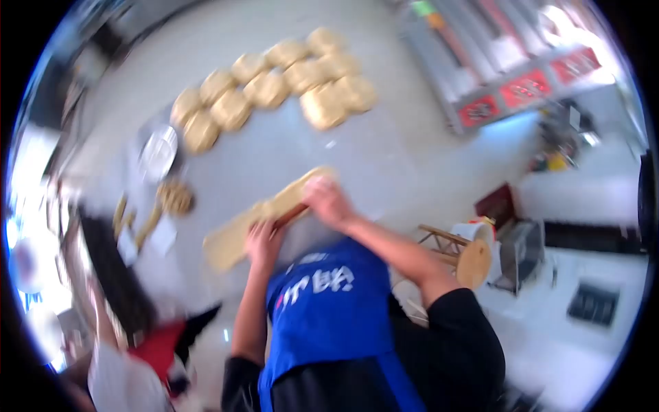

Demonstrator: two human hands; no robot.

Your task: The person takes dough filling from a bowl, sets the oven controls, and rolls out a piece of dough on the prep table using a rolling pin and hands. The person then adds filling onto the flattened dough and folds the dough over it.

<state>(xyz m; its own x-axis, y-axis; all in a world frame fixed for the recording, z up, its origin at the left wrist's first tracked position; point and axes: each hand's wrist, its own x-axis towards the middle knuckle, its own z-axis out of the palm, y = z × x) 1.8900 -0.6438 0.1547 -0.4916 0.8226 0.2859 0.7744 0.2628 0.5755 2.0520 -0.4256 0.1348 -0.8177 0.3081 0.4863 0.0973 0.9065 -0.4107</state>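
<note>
A long strip of pale yellow dough (230, 238) lies flat on the table in front of me, running from lower left to upper right. Across its near side sits a brown wooden rolling pin (291, 215). My left hand (261, 240) is closed over the pin's left end, by the middle of the strip. My right hand (327, 200) is closed over the other end, near the dough's far right part. Motion blur softens the fingers of both hands, and they hide the pin's ends.
Several round yellow dough pieces (266, 90) sit in rows at the back of the table (371, 161). At left are a metal plate (159, 152) and a heap of dough strips (176, 198). A wooden stool (473, 264) stands at right. Another person's white sleeve (123, 378) shows at lower left.
</note>
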